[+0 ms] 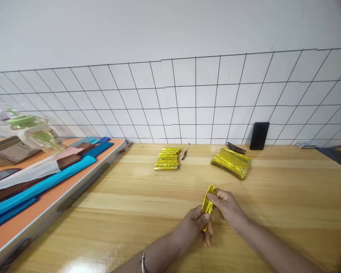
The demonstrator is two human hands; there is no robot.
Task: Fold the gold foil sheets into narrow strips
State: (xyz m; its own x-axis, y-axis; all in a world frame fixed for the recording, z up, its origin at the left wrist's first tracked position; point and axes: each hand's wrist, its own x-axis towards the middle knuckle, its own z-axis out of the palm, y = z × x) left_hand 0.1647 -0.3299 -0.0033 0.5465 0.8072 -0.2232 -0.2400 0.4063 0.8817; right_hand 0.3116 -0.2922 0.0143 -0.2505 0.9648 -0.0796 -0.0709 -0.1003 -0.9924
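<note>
Gold foil, so go easy: pinching strip (pixel 207 206) low with left hand (pixel 191 223), high with right hand (pixel 229 206), smooth creases evenly.

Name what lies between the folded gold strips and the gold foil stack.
A pen lies there, slanted, closer to the folded gold strips than to the gold foil stack, as the head view shows.

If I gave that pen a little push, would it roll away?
The pen might roll, since it looks slim and lies loose on the flat table. It's probably light and stiff too, because it looks thin and straight.
</note>
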